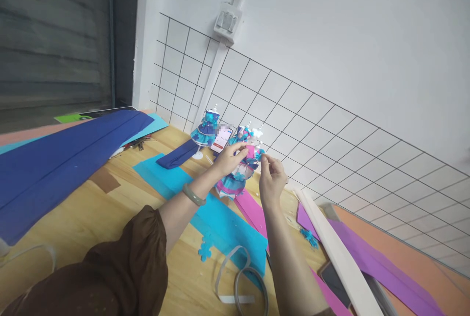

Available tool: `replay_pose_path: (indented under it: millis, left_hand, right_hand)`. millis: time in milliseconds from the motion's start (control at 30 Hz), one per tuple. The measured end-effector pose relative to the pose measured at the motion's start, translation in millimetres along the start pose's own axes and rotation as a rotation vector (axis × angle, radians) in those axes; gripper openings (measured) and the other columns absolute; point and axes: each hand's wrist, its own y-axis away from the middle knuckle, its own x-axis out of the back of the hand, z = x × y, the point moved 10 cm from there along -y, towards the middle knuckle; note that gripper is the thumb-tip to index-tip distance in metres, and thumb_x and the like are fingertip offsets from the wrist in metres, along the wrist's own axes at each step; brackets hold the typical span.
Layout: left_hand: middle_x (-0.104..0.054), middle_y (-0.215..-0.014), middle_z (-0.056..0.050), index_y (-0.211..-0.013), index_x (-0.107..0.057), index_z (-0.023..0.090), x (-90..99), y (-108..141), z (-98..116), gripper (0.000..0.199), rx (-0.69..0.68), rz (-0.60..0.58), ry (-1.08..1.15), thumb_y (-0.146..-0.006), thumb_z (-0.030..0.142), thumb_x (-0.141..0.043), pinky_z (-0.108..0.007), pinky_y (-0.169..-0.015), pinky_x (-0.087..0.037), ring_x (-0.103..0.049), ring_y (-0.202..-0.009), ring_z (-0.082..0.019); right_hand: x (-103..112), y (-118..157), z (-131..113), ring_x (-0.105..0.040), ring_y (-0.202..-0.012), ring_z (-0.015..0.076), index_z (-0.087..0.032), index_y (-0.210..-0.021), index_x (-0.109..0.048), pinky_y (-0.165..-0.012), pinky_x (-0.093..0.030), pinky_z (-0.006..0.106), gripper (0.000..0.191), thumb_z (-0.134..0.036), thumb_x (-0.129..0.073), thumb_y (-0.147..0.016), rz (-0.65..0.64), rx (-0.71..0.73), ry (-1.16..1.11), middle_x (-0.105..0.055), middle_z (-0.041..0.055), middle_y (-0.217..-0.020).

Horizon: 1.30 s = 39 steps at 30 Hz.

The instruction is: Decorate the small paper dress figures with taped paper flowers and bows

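Note:
Several miniature dress forms in blue, pink and white paper dresses are grouped near the wall. My left hand (232, 158) is closed around the upper part of a small paper dress (250, 153) with a pink bodice and blue trim. At the right side of that bodice, my right hand (273, 175) has its thumb and fingers pinched together by the blue trim; what lies between them is too small to make out. Just below my left hand is a pink and turquoise tiered skirt (230, 187). Another dress form in a blue dress (204, 131) stands apart to the left.
A lit phone (221, 139) leans behind the dresses. Turquoise paper (235, 228), dark blue paper (73, 159) and purple paper (378, 252) lie on the wooden table (147, 252). A tape roll (251, 290) and blue flower cut-outs (205, 248) are near me. A wire grid (271, 105) lines the wall.

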Motion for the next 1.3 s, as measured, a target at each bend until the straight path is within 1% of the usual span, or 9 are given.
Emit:
replay_pose_path:
  millis: [133,200,500,633,867,1067,1133,1200,1300]
  left_hand:
    - [-0.065,-0.108,-0.006,-0.113,-0.061,0.018,0.6,-0.2,-1.9,0.031,0.009,0.007,0.002,-0.087,0.031,-0.052,-0.032,-0.090,-0.044,-0.058,-0.102,-0.021]
    - [-0.065,-0.109,-0.007,-0.114,-0.060,0.018,0.4,0.0,-1.6,0.031,0.008,0.007,0.003,-0.087,0.031,-0.052,-0.033,-0.090,-0.044,-0.058,-0.103,-0.022]
    - [-0.063,-0.116,-0.006,-0.110,-0.063,0.017,2.3,-0.5,6.5,0.028,-0.010,0.011,0.009,-0.089,0.029,-0.049,-0.033,-0.097,-0.040,-0.054,-0.111,-0.021]
    - [-0.062,-0.117,-0.007,-0.112,-0.062,0.017,3.8,-0.7,3.8,0.029,-0.001,0.019,0.011,-0.089,0.029,-0.049,-0.033,-0.095,-0.042,-0.056,-0.109,-0.021]
    - [-0.064,-0.114,-0.006,-0.111,-0.063,0.017,7.8,-2.6,-2.2,0.030,-0.001,0.038,0.020,-0.090,0.031,-0.047,-0.031,-0.091,-0.043,-0.056,-0.107,-0.021]
    - [-0.063,-0.116,-0.008,-0.110,-0.063,0.016,8.4,-5.0,-11.1,0.031,0.007,0.041,0.050,-0.090,0.031,-0.045,-0.032,-0.095,-0.041,-0.053,-0.112,-0.022]
    - [-0.063,-0.116,-0.007,-0.111,-0.063,0.017,7.8,-4.5,-11.5,0.031,0.006,0.035,0.060,-0.090,0.032,-0.045,-0.033,-0.094,-0.042,-0.054,-0.111,-0.022]
    - [-0.063,-0.115,-0.007,-0.111,-0.063,0.017,6.9,-4.0,-11.3,0.031,0.006,0.028,0.068,-0.090,0.032,-0.045,-0.033,-0.093,-0.043,-0.056,-0.107,-0.021]
    - [-0.064,-0.112,-0.007,-0.111,-0.063,0.017,6.3,-3.5,-10.6,0.032,0.007,0.020,0.075,-0.091,0.034,-0.045,-0.032,-0.091,-0.043,-0.058,-0.104,-0.021]
  right_hand:
    - [-4.0,-1.1,15.5,-0.057,-0.070,0.0144,-0.019,-0.086,-0.065,-0.067,-0.045,0.030,0.022,-0.038,-0.062,-0.076,-0.004,-0.150,-0.156,-0.064,0.0033,-0.080]
    - [-5.3,-2.4,20.2,-0.055,-0.066,0.0127,-0.018,-0.085,-0.064,-0.063,-0.044,0.028,0.023,-0.037,-0.065,-0.072,0.000,-0.189,-0.231,-0.063,0.0015,-0.077]
    - [-9.0,-1.1,20.9,-0.049,-0.058,0.0096,-0.013,-0.096,-0.067,-0.058,-0.040,0.025,0.030,-0.034,-0.058,-0.076,-0.064,-0.225,-0.205,-0.060,0.0003,-0.068]
    - [-9.1,0.2,19.2,-0.049,-0.058,0.0092,-0.013,-0.097,-0.066,-0.058,-0.040,0.025,0.030,-0.033,-0.059,-0.075,-0.061,-0.234,-0.247,-0.062,0.0020,-0.073]
    - [-6.2,6.5,27.2,-0.050,-0.059,0.0094,-0.015,-0.099,-0.064,-0.058,-0.041,0.026,0.033,-0.036,-0.059,-0.074,-0.071,-0.280,-0.244,-0.065,0.0047,-0.084]
    - [1.3,14.6,35.4,-0.050,-0.059,0.0099,-0.014,-0.101,-0.063,-0.058,-0.041,0.026,0.035,-0.036,-0.058,-0.075,-0.103,-0.318,-0.170,-0.063,0.0055,-0.083]
    - [5.8,7.2,30.3,-0.050,-0.060,0.0101,-0.014,-0.102,-0.063,-0.058,-0.041,0.026,0.035,-0.036,-0.057,-0.075,-0.096,-0.291,-0.127,-0.063,0.0051,-0.083]
    - [7.8,-6.8,17.6,-0.050,-0.060,0.0106,-0.015,-0.103,-0.063,-0.057,-0.042,0.026,0.036,-0.037,-0.056,-0.076,-0.092,-0.229,-0.075,-0.063,0.0045,-0.080]
    - [-0.6,-31.6,-6.5,-0.050,-0.059,0.0118,-0.015,-0.101,-0.064,-0.054,-0.041,0.026,0.037,-0.042,-0.054,-0.077,-0.140,-0.133,0.027,-0.064,0.0046,-0.078]
